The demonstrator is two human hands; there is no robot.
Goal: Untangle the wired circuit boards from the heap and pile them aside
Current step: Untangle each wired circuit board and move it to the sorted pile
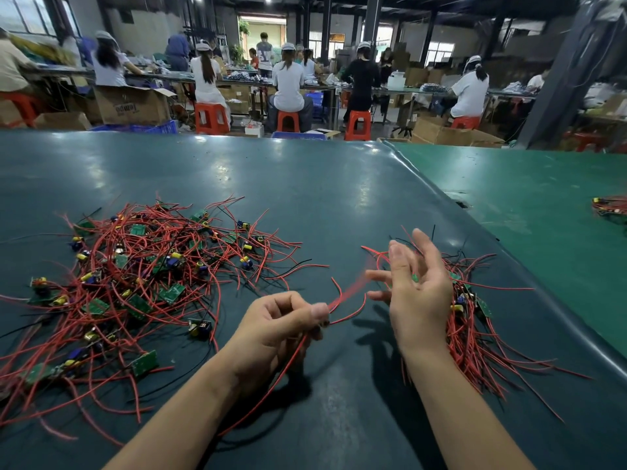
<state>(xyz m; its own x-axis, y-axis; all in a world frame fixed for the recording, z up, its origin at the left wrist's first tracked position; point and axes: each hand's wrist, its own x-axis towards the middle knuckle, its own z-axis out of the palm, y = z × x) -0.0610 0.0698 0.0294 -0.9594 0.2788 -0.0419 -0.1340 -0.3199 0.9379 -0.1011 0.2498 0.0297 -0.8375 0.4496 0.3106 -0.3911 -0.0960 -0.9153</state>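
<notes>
My left hand (278,320) pinches red wires (342,296) (blurred mid-pull) above the table (339,198), freeing one board; my right hand (414,290), fingers spread, waits beside the sorted pile (471,330). The heap (135,283) sprawls left.

Left hand (278,320) curled, thumb and fingers pinching red wires (342,300). Right hand (415,290) raised beside it, palm turned inward, fingers loosely spread. Both forearms bare, angled up from below.

Overhead glare on table (305,184), blurred wire (349,290), wide-angle bending
</notes>
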